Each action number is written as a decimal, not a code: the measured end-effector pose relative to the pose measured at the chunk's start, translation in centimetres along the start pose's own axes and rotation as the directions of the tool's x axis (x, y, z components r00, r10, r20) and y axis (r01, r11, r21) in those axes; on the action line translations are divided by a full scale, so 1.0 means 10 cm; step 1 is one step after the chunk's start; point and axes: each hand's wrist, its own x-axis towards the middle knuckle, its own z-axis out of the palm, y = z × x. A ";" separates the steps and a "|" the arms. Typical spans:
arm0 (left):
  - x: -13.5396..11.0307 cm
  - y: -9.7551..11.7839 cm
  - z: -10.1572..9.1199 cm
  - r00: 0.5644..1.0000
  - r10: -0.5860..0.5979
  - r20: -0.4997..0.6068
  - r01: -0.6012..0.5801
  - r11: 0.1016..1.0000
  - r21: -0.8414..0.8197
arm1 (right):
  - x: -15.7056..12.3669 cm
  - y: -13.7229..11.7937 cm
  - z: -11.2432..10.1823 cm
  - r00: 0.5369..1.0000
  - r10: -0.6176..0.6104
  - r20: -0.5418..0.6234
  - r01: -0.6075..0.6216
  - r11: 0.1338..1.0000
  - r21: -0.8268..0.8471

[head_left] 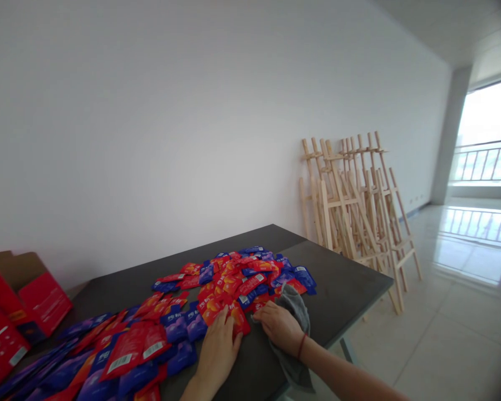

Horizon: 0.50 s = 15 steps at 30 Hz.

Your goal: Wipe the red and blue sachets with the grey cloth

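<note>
Several red and blue sachets [234, 278] lie spread in a heap across the dark table [342, 278]. My left hand [217, 348] rests flat on the table, fingers stretched out, its fingertips touching a red sachet [237, 318] at the heap's near edge. My right hand [280, 327] lies on a grey cloth [295, 303], fingers curled and pressing it against the tabletop just right of the sachets. A red band circles my right wrist.
Red cardboard boxes [20, 312] stand open at the table's left end. Several wooden easels [354, 206] lean against the white wall beyond the table's right edge. A glossy tiled floor [455, 312] runs to a bright balcony window.
</note>
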 end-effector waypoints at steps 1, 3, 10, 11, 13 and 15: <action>0.03 -0.01 0.04 1.000 -0.004 -0.012 0.003 1.000 -0.014 | 0.00 0.01 0.00 1.000 -0.001 -0.006 0.001 1.000 0.003; 0.05 -0.01 0.11 1.000 0.007 -0.021 -0.008 0.999 -0.042 | -0.01 0.03 0.00 1.000 -0.012 -0.013 0.012 1.000 0.013; -0.27 -0.01 0.14 0.989 0.137 -0.052 -0.146 0.962 -0.232 | 0.03 -0.07 -0.13 0.982 -0.188 0.024 0.182 0.972 0.147; -0.29 -0.03 0.15 0.992 0.113 -0.058 -0.124 0.959 -0.256 | 0.04 -0.10 -0.13 0.973 -0.223 0.059 0.212 0.966 0.150; -0.27 -0.09 0.20 0.993 0.055 -0.107 -0.085 0.949 -0.305 | 0.05 -0.16 -0.12 0.952 -0.273 0.141 0.255 0.958 0.131; -0.21 -0.15 0.28 0.985 0.022 -0.170 -0.080 0.936 -0.344 | 0.05 -0.20 -0.10 0.934 -0.293 0.203 0.276 0.955 0.109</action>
